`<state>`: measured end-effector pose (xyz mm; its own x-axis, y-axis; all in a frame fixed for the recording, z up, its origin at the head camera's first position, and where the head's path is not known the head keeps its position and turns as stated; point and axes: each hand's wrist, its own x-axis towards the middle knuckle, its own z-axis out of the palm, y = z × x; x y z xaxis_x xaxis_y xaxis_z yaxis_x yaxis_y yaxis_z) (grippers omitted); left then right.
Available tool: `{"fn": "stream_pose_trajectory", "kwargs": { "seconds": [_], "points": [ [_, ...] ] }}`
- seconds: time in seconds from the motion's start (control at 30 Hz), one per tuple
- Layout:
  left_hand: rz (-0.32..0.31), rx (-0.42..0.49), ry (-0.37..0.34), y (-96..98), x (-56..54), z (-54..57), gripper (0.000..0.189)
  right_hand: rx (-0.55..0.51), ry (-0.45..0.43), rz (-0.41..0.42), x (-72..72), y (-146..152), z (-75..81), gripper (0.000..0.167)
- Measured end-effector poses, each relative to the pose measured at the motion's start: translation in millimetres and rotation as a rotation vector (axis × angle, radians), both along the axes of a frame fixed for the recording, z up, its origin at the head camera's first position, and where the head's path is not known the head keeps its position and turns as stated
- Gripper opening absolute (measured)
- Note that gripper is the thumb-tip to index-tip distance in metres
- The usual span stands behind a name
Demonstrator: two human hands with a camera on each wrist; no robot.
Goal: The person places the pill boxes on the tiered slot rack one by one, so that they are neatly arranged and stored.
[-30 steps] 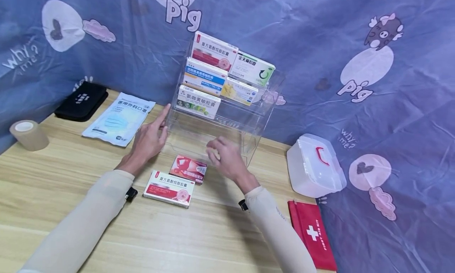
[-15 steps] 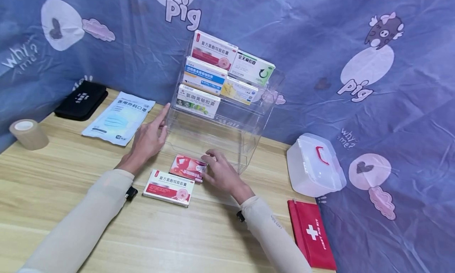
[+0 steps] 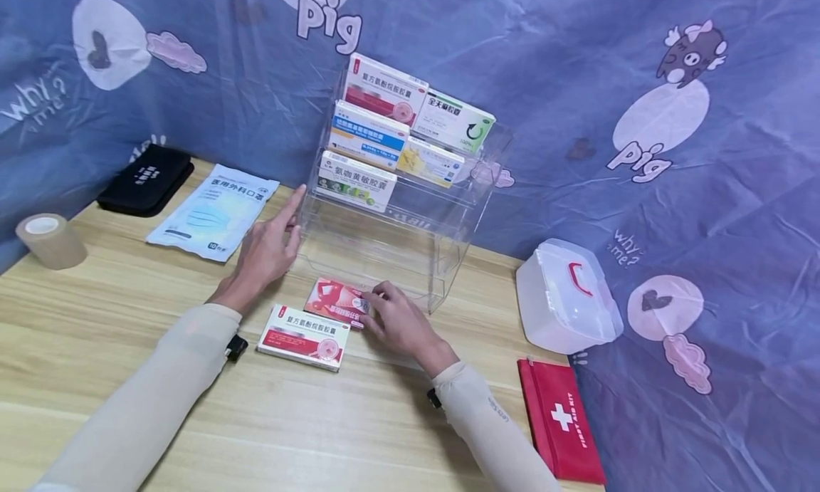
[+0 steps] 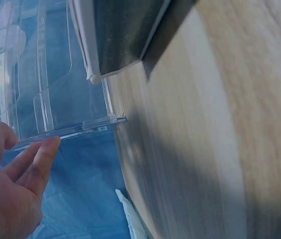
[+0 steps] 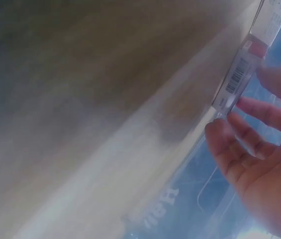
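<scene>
My left hand [image 3: 265,253] rests at the left side of a clear acrylic display rack [image 3: 378,246], its index finger extended along the side panel; the left wrist view shows the fingers [image 4: 43,162] straight against the panel's edge. With thumb and fingertips, my right hand [image 3: 400,321] pinches the right end of a red medicine box [image 3: 333,300] lying flat on the table. That box's barcode end [image 5: 237,74] shows between thumb and fingers in the right wrist view. Just in front lies a white-and-red medicine box [image 3: 304,337], label up.
Several medicine boxes, including a green-and-white one [image 3: 355,182], stand in the rack's upper tiers. To the left are a mask packet [image 3: 211,213], a black case [image 3: 146,181] and a tape roll [image 3: 51,241]. A white lidded box [image 3: 566,300] and a red first-aid pouch [image 3: 560,421] lie right.
My right hand has come down from in front of the rack's lower tier to the red medicine box and taken hold of its right end. My left hand stays at the rack.
</scene>
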<state>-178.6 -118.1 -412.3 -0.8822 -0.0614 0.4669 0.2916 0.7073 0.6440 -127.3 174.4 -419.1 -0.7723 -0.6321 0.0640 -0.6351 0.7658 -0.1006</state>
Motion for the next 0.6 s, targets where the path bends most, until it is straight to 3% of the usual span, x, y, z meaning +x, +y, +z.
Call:
{"fn": "stream_pose_trajectory", "kwargs": {
  "seconds": [0.27, 0.6],
  "points": [
    [-0.002, -0.006, -0.001, -0.3, 0.2, -0.1, 0.079, 0.027, -0.021, -0.051, 10.3, 0.4, 2.7, 0.048],
    [-0.009, 0.0, 0.006, -0.4, -0.9, -1.4, 0.078, -0.048, -0.288, -0.215, 9.1, 1.6, 6.7, 0.069]
  ]
}}
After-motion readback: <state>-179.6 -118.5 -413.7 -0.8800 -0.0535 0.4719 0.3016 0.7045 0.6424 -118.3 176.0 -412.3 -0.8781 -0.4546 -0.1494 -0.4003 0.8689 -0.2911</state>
